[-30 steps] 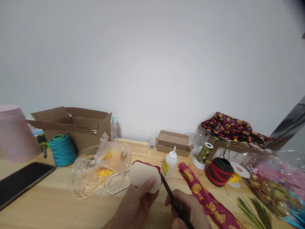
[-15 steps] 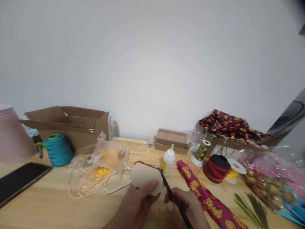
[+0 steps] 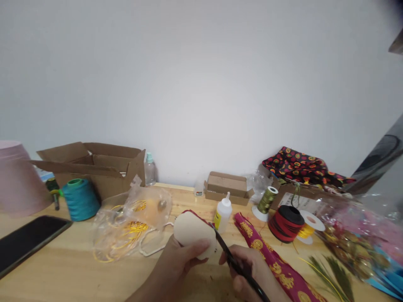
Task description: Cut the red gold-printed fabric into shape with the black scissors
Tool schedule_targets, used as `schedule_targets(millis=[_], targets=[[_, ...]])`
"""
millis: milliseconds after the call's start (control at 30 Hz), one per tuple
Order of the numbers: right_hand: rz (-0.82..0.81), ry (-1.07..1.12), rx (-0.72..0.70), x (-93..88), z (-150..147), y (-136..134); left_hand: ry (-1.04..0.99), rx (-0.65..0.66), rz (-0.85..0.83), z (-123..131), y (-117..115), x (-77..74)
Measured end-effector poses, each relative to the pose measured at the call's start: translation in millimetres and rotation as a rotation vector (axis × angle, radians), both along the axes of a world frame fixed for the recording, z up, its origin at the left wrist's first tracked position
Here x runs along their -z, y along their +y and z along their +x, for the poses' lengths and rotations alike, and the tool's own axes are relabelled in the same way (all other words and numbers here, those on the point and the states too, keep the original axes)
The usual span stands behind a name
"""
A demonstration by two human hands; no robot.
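The cream oval pad (image 3: 194, 231), edged in red cloth along its top, sat just above the table (image 3: 63, 268) near the middle of its front edge, pinched in the closed left hand (image 3: 176, 264) with the thumb pressed on its face. The right hand (image 3: 248, 272) was closed round a thin dark tool (image 3: 234, 264), whose tip met the pad's right rim. To my eye the work wanted short, light strokes, the pad held steady and turned by the thumb rather than the tool being forced. Just behind stood a small glue bottle (image 3: 223, 214); beside it lay a red and gold ribbon (image 3: 270, 260), close to the right wrist and likely to snag. Further right sat a red and black spool (image 3: 286, 223); to the left, a plastic bag of yellow cord (image 3: 132, 224), a teal thread cone (image 3: 80, 199) and a phone (image 3: 28, 241).
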State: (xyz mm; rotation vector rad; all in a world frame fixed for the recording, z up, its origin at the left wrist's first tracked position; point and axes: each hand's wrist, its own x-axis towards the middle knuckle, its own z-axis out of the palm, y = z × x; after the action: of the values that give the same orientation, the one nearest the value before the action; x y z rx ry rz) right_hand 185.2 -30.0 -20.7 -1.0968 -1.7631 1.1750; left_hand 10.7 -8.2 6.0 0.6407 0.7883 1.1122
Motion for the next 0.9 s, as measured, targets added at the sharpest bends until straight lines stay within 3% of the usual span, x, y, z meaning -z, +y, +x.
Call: schedule_targets(millis=[167,300,533,900], targets=[[-0.004,0.055,-0.037,8.6,7.7,0.3,0.113,-0.008,0.072,-4.7,5.6,7.8],[0.002,-0.019,-0.012,7.5,11.6,-1.1,0.178,-0.004,0.108,-7.3,9.0,13.5],[0.205,-0.268,0.140,-6.0,8.2,-2.3,0.239,0.064,0.189,-8.2,7.0,2.5],[0.269,-0.420,0.140,-15.6,6.1,-4.9,0.238,0.092,0.212,-6.3,6.1,6.1]])
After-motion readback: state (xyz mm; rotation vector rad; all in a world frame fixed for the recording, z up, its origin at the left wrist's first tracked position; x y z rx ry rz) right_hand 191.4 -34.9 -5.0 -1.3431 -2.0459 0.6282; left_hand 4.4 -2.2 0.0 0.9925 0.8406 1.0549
